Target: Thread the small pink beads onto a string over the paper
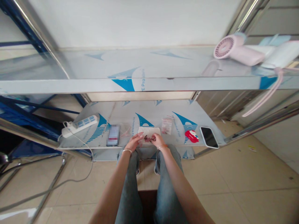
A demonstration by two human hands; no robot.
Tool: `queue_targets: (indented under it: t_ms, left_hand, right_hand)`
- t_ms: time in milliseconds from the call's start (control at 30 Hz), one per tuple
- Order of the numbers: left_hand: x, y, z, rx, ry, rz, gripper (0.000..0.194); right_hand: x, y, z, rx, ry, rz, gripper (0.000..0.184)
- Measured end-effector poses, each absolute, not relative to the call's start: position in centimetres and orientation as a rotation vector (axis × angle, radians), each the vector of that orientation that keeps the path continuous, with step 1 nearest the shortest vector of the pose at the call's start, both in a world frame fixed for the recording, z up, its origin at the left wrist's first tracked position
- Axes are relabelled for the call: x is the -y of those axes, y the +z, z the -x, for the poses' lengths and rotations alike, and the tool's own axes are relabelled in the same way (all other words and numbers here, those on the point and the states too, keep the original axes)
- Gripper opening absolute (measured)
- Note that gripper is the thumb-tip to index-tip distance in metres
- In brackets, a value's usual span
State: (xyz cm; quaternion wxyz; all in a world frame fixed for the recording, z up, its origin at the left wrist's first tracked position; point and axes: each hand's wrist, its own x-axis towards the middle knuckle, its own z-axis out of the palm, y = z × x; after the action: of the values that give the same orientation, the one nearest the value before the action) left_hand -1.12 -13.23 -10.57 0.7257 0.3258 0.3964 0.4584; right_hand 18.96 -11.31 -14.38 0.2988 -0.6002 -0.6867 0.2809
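My left hand (135,141) and my right hand (157,140) meet at the near edge of the steel table (149,116), over a white cloth or paper (149,130). Small dark red pieces (147,138) lie between my fingertips. Both hands look pinched on them, though the detail is too small to name. My left wrist wears a thin bracelet, my right a reddish band. A small clear plastic bag (166,124) with reddish bits lies just right of the cloth.
A white power strip (78,125) with its cable lies at the table's left. A blurred card (113,135), a red-and-white item (192,136) and a phone (209,137) also lie on it. A pink handheld fan (235,49) rests on the upper shelf (130,82).
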Motion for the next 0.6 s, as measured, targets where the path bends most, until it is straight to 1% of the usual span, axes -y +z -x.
queue_targets:
  t_ms: [233,433,600]
  left_hand:
    - [12.7,-11.8,1.1,-0.937,0.932,-0.718,0.032]
    - [12.5,-12.0,1.1,-0.837,0.864,-0.752,0.034]
    - [12.5,-11.7,0.6,-0.850,0.763,-0.815,0.039]
  right_hand:
    - [10.9,-13.3,-18.3,1.527,0.816,1.548,0.019]
    - [10.7,-11.7,-17.9,1.251,0.911,1.317,0.019]
    - [11.4,-10.5,-17.2,1.227,1.077,1.171,0.026]
